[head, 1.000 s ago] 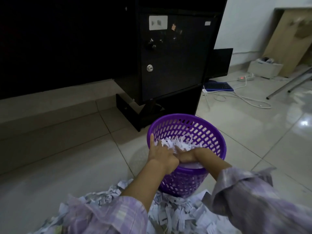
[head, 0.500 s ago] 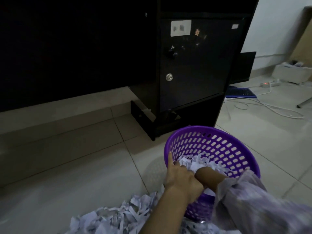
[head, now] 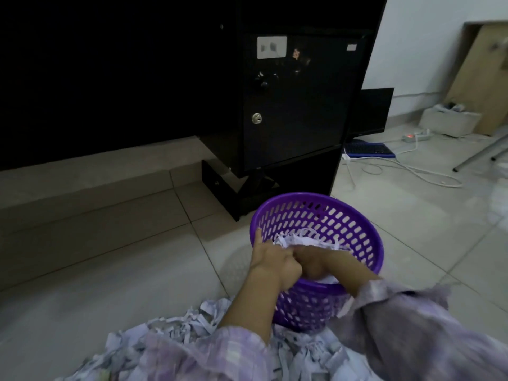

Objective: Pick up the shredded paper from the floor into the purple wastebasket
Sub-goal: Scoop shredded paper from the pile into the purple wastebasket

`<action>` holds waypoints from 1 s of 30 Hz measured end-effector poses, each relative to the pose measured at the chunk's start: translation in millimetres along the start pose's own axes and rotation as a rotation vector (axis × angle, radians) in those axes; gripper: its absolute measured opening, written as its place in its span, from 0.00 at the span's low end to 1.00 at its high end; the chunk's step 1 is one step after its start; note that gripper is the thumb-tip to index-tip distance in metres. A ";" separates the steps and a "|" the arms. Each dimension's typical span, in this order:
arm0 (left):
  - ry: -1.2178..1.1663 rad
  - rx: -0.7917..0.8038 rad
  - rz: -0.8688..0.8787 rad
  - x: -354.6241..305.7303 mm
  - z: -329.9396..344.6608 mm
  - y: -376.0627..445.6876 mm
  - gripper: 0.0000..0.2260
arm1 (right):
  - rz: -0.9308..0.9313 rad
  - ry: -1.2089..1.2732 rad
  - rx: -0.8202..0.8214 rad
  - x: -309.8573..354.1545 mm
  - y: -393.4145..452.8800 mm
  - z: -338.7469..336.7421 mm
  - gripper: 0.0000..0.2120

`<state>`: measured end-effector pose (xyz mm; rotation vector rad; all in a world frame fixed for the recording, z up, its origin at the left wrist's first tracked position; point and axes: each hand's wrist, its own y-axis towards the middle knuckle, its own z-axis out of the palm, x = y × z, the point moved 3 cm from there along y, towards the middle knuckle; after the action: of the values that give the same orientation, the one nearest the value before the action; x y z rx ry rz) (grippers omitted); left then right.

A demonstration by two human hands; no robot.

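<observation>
Here, shredded paper (head: pixel 299 241) fills the purple wastebasket (head: pixel 357 229); more lies on the floor (head: pixel 110 270) at six o'clock. Left hand (head: pixel 270 261) and right hand (head: pixel 310 264) press inside, fingers curled into the shreds.

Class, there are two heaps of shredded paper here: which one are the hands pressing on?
The shredded paper in the purple wastebasket: heap under both hands. The floor heap lies untouched.
</observation>
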<state>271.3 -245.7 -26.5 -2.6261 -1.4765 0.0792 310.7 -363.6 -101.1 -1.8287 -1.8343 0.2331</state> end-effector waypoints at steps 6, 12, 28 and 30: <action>-0.051 -0.037 0.077 1.7 -7.9 -6.4 0.19 | -0.010 0.097 -0.176 8.7 -52.9 -36.9 0.26; -0.167 -0.253 0.072 4.8 -29.6 -18.8 0.13 | -0.040 0.121 -0.460 12.4 -110.0 -59.7 0.17; -0.277 -0.230 0.005 61.1 15.0 -161.3 0.11 | -0.036 0.359 -0.838 68.9 -211.9 33.1 0.11; -0.290 -0.179 -0.006 66.9 38.0 -182.1 0.12 | -0.019 0.355 -0.784 73.5 -216.7 58.1 0.10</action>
<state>147.7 -91.8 -38.1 -2.8502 -1.6489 0.3579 97.7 -292.8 -28.0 -2.1428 -1.8022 -0.8812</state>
